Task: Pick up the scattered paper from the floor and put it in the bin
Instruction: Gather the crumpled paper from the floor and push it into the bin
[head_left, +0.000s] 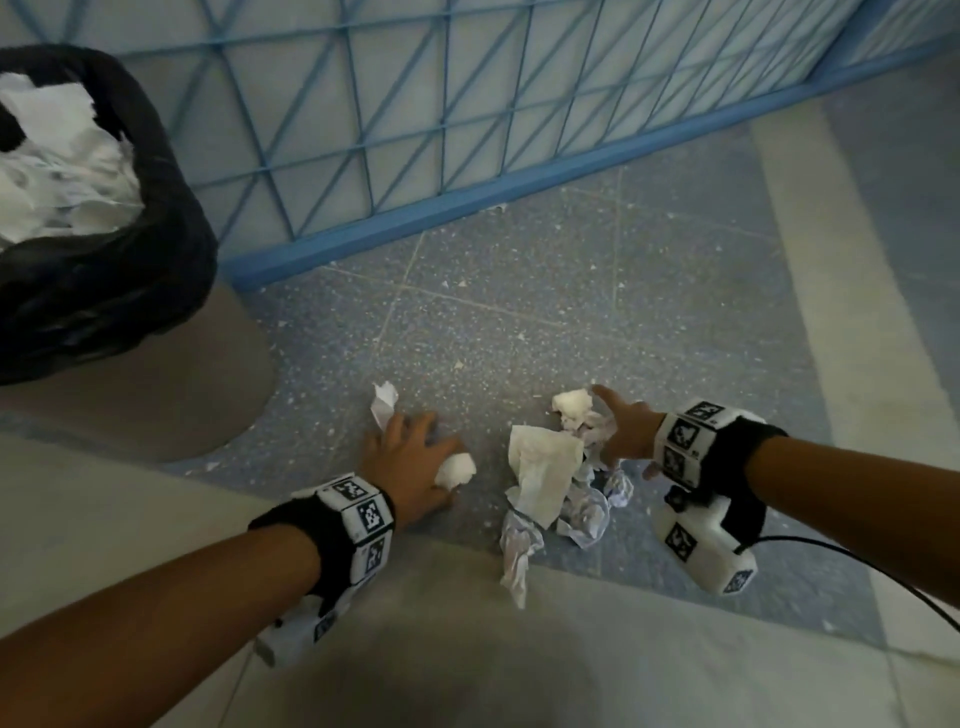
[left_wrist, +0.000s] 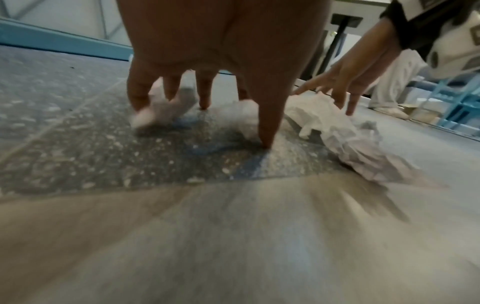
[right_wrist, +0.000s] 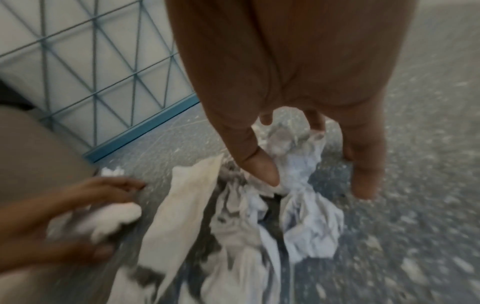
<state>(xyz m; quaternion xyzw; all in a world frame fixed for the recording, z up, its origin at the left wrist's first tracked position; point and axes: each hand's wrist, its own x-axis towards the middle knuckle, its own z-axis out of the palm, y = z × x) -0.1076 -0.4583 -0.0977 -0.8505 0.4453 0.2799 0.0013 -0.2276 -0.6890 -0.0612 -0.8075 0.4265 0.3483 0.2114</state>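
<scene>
Head view: crumpled white paper pile (head_left: 550, 483) lies on the speckled grey floor (head_left: 519, 270), at 4 o'clock from the black-lined bin (head_left: 130, 291).
Left wrist: left hand (left_wrist: 221, 51), grip spread, fingertips on a small white paper scrap (left_wrist: 155, 112).
Right wrist: right hand (right_wrist: 298, 72), grip spread over the pile. The paper looks feather-light and soft, so bunching its middle should work best.

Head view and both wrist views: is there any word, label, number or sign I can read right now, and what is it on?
No readable word or number in any view.
Wrist bands: black-and-white square code patterns, no letters.
Crumpled paper on the floor: faint grey marks, too blurred to read.
Paper in the bin: dark specks, too blurred to read.
</scene>
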